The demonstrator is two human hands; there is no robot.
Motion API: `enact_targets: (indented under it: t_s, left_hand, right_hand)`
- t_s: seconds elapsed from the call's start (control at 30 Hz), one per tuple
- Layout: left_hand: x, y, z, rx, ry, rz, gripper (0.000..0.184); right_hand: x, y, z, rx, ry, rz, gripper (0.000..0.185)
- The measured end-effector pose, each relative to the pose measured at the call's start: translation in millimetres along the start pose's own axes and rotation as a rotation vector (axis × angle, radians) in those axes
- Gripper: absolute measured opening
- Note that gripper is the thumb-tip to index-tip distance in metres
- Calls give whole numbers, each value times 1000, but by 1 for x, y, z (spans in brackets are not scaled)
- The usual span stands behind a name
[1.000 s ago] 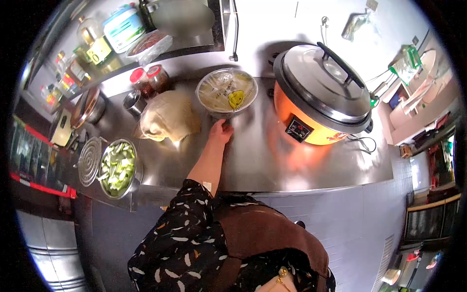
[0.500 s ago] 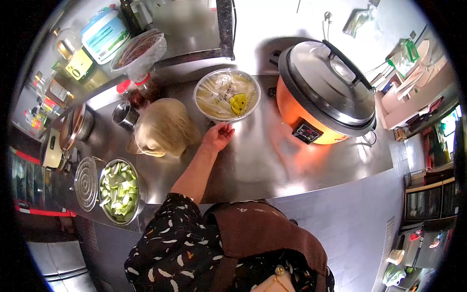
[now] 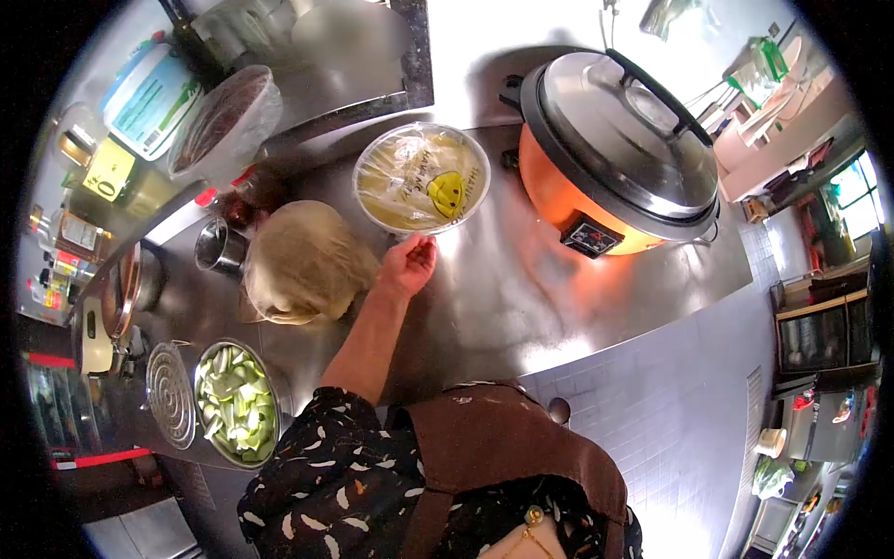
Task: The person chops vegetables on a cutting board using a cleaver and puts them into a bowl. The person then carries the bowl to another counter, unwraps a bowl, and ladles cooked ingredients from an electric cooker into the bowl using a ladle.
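Observation:
My left hand [image 3: 408,265] reaches across the steel counter to the near edge of a round bowl. Its fingers are curled together at the rim, where the edge of a clear plastic bowl cover [image 3: 400,177] meets the bowl. Yellowish contents show through this cover, which carries dark lettering and a yellow cartoon figure. Exactly how the fingertips grip the edge is hard to see. My right hand is out of view. A small rounded metal end [image 3: 559,410], perhaps of a spoon, pokes out beside the brown apron [image 3: 512,438].
Right of the bowl stands an orange cooker [image 3: 549,191] with a steel lid. A cloth-covered round thing [image 3: 307,261], a metal cup [image 3: 221,247] and a pot of cut green vegetables [image 3: 237,401] are at left. Bottles and tubs crowd the shelf [image 3: 326,130].
The view has shifted and turned slightly. My left hand stays at the bowl's near edge, and more of the cover's lettering shows. The rounded metal end beside the apron shows more.

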State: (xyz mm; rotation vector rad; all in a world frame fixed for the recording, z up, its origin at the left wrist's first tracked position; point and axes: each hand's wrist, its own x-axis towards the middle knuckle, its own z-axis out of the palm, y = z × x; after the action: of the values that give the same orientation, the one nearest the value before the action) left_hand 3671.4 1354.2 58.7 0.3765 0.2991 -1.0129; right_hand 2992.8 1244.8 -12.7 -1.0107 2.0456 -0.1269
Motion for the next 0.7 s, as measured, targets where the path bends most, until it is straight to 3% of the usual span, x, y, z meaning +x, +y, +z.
enact_targets:
  t_s: [0.13, 0.33, 0.37, 0.43, 0.63, 0.7]
  left_hand:
    - [-3, 23, 11, -152, -83, 31, 12]
    - [-19, 86, 101, 53, -59, 521, 12]
    - [-16, 99, 114, 54, -60, 525, 12]
    - [-3, 129, 135, 130, 167, 557, 15]
    - [55, 228, 106, 78, 233, 679, 22]
    - [49, 227, 100, 4, 255, 714, 24]
  right_hand:
    - [-7, 5, -7, -14, 16, 15, 28]
    - [-14, -1, -4, -20, 34, 23, 28]
    - [-14, -3, -1, -18, 36, 23, 28]
    - [-14, -5, 2, -20, 33, 20, 28]
    - [-15, -6, 6, -3, 32, 27, 28]
    - [-12, -2, 7, 3, 31, 27, 28]
